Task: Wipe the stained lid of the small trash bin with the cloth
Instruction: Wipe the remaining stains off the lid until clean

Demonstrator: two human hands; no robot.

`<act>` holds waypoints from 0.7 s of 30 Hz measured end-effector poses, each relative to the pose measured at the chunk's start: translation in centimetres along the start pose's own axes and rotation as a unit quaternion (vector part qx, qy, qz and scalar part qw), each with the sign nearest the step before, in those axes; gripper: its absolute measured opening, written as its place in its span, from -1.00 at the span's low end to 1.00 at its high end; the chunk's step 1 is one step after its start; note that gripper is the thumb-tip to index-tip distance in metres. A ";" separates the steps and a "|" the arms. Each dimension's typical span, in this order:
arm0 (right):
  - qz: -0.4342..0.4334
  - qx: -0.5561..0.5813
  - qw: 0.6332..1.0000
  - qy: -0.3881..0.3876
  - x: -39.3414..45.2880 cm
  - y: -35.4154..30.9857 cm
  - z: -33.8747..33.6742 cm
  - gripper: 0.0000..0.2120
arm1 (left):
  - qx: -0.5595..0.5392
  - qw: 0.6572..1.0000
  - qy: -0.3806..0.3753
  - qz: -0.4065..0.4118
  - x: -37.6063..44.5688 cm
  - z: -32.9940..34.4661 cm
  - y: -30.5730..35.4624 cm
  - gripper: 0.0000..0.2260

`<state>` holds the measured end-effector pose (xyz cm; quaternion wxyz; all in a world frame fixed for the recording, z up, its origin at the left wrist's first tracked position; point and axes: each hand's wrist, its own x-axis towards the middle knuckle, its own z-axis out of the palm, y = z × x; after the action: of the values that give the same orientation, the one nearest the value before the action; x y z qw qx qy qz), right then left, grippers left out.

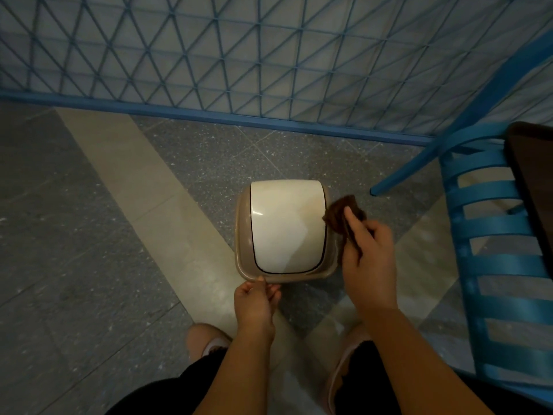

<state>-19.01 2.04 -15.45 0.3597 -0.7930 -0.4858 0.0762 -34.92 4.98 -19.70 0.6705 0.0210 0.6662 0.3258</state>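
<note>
Cream lid [285, 226] long axis runs away from person; right hand [369, 265] fingers pinch brown cloth [341, 214]; left hand [254, 298] fingers pinch bin rim [242, 265].

1. The place looks like a seating area of a cafe or small eatery, though I cannot say this for sure
2. The floor [89, 220] is made of polished stone tiles, dark speckled grey with pale beige bands crossing it
3. A blue metal lattice partition [239, 55] with a triangle pattern closes the area at the far side
4. A blue slatted chair [502, 265] stands at the right, and beside it the dark edge of a table [532, 190] is visible
5. A small trash bin [287, 232] with a cream swing lid stands on the floor near the chair
</note>
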 end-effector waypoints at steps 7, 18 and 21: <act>0.032 -0.041 0.988 -0.144 -1.7 1.3 2.7 -0.51 | 0.015 1.000 0.004 0.002 -0.1 0.2 0.1 -0.92; 0.393 0.232 0.890 0.006 -5.9 1.1 2.5 -0.58 | -0.010 1.000 0.006 -0.011 0.5 0.6 0.8 -0.90; 0.398 0.251 0.882 0.021 -5.1 0.9 2.2 -0.56 | -0.024 1.000 0.007 -0.005 0.6 1.1 0.8 -0.82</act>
<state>-22.06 -1.33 -18.85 0.4965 -0.8039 -0.0860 0.3158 -34.32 6.39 -19.75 0.6678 -0.0007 0.6631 0.3382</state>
